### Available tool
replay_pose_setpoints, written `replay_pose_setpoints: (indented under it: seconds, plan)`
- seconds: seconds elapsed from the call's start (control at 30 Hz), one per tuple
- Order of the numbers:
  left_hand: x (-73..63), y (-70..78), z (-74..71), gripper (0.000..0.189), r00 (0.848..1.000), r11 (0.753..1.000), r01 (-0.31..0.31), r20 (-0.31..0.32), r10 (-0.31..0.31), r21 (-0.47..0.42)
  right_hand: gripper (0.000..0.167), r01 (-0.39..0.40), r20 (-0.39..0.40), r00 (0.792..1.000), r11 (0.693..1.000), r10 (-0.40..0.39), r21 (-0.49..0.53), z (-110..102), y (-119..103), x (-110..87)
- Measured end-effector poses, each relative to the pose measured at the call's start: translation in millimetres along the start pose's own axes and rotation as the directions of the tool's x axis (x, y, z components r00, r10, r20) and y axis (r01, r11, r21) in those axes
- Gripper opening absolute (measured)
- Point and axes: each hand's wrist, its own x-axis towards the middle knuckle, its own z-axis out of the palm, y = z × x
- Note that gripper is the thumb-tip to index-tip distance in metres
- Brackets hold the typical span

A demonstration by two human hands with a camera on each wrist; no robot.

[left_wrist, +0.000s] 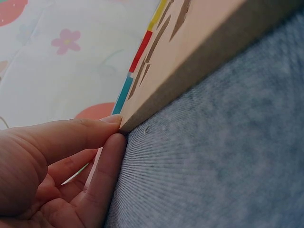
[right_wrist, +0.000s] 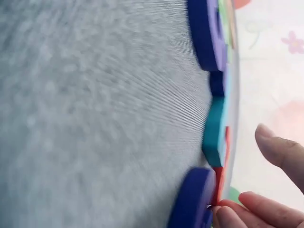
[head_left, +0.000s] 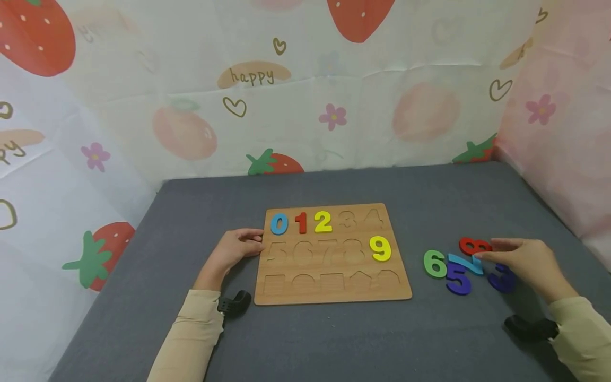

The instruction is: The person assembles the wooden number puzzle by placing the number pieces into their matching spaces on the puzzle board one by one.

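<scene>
A wooden number puzzle board (head_left: 329, 292) lies on the grey table, with a blue 0 (head_left: 273, 225), a red 1 (head_left: 302, 224), a yellow 2 (head_left: 324, 228) and a yellow 9 (head_left: 387, 249) in it. My left hand (head_left: 234, 249) pinches the board's left edge between thumb and fingertips. On the right, my right hand (head_left: 537, 260) reaches over loose numbers. Its fingertips touch the red 8 (head_left: 470, 249), while the thumb (right_wrist: 280, 147) stays apart from it. Around that hand lie a light blue 7 (head_left: 465, 262), a purple 5 (head_left: 460, 287) and a purple 3 (head_left: 506, 281).
A green 6 (head_left: 429, 268) lies between the board and the other loose numbers. Several recesses in the board hold no piece. Printed cloth (head_left: 363, 127) hangs behind the table (head_left: 334, 345) and along both sides. A dark band sits on each wrist.
</scene>
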Motion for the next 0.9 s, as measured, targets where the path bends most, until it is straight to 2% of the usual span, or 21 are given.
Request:
replay_pose_setpoints:
  seconds: [0.33, 0.63, 0.9]
  plan:
    - [-0.1, 0.2, 0.2, 0.048, 1.0, 1.0, 0.0, 0.002, 0.0, 0.001, 0.092, 0.116, 0.095, 0.988, 0.99, -0.123, 0.078, 17, -20, 23.0]
    - [-4.5, 5.0, -0.8, 0.05, 0.999, 0.998, -0.038, 0.01, 0.039, -0.04, 0.094, 0.152, 0.081, 0.985, 0.988, -0.151, -0.007, 24, -33, 34.7]
    - [0.1, 1.4, 1.3, 0.05, 1.0, 1.0, -0.013, 0.002, 0.013, -0.007, 0.085, 0.173, 0.053, 0.984, 0.982, -0.169, -0.079, 26, -41, 37.0]
